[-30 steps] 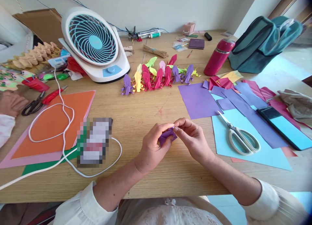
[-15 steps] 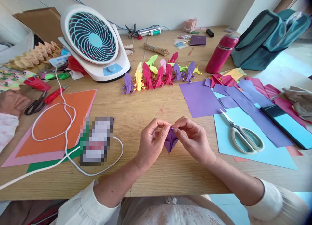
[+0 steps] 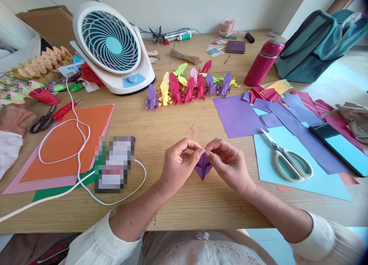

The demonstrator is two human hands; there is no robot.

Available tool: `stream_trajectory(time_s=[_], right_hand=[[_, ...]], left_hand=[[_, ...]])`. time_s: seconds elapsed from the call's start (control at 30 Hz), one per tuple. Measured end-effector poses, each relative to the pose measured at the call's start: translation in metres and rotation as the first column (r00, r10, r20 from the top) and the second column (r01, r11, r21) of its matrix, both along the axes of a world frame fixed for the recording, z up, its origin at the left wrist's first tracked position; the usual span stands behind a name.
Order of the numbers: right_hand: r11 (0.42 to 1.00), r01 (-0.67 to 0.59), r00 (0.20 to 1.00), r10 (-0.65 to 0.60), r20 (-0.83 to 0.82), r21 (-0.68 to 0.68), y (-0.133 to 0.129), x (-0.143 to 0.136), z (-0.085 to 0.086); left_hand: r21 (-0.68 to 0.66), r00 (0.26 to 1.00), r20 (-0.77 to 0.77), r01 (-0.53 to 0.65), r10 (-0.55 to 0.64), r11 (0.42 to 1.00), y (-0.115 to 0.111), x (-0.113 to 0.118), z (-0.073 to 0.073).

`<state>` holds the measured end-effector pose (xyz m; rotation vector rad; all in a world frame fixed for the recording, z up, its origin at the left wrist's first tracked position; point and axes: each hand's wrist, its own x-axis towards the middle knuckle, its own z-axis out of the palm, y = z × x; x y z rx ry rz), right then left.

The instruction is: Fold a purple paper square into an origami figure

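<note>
Where the left side of the table [image 3: 178, 211] begins to fill, an orange sheet [image 3: 63, 142] lies flat, with a phone [image 3: 115, 165], its screen blurred out, just to the right of it. Next comes the left hand [image 3: 179, 167], thumb and forefinger pinched together on the top edge of a small folded purple paper [image 3: 202, 171], the other fingers curled in. That paper sits between the two hands near the front of the table, its point turned down and a crease running along its middle; whether the tip touches the wood I cannot tell. It should weigh almost nothing, stiffer where the layers stack and soft along single edges, easy to dent or tear if squeezed hard. Dry paper is unlikely to slip, so a light fingertip pinch at the layered top, close to the crease, seems the best hold. The right hand [image 3: 230, 167] mirrors the left, thumb and forefinger closed on that same top edge, the two sets of fingertips nearly meeting. Farther right lie a flat purple sheet [image 3: 240, 117] and a pair of scissors [image 3: 277, 148], resting untouched on a pale blue sheet [image 3: 316, 190]
</note>
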<state>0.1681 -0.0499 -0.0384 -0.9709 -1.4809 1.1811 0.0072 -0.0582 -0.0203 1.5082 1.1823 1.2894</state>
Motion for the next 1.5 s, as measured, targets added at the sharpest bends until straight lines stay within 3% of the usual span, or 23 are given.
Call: stream_trajectory(time_s=[0.27,0.63,0.83,1.0,1.17,1.5], right_hand=[[1.000,-0.001,1.000,0.000,-0.018,-0.004,-0.001,0.000,0.003],[0.999,0.016,0.999,-0.018,-0.032,-0.038,0.000,0.000,-0.001],[0.998,0.006,1.000,-0.007,-0.028,-0.069,0.000,0.000,-0.001],[0.990,-0.015,0.997,0.004,-0.079,-0.140,0.002,-0.002,-0.001],[0.971,0.001,0.986,-0.041,-0.164,-0.241,0.005,-0.004,0.002],[0.954,0.004,0.980,-0.063,-0.187,-0.300,0.008,-0.004,0.001]], left_hand=[[0.087,0.994,-0.101,-0.021,0.030,0.996,0.000,-0.001,0.000],[0.352,0.939,-0.327,0.015,0.108,0.936,0.002,-0.004,-0.007],[0.393,0.918,-0.364,-0.003,0.158,0.920,0.002,-0.002,-0.011],[0.264,0.941,-0.307,-0.059,0.141,0.963,0.001,0.002,-0.011],[0.017,0.999,-0.045,-0.006,0.007,1.000,0.003,0.002,-0.007],[-0.066,1.000,0.023,-0.007,0.009,0.998,0.003,0.002,-0.006]])
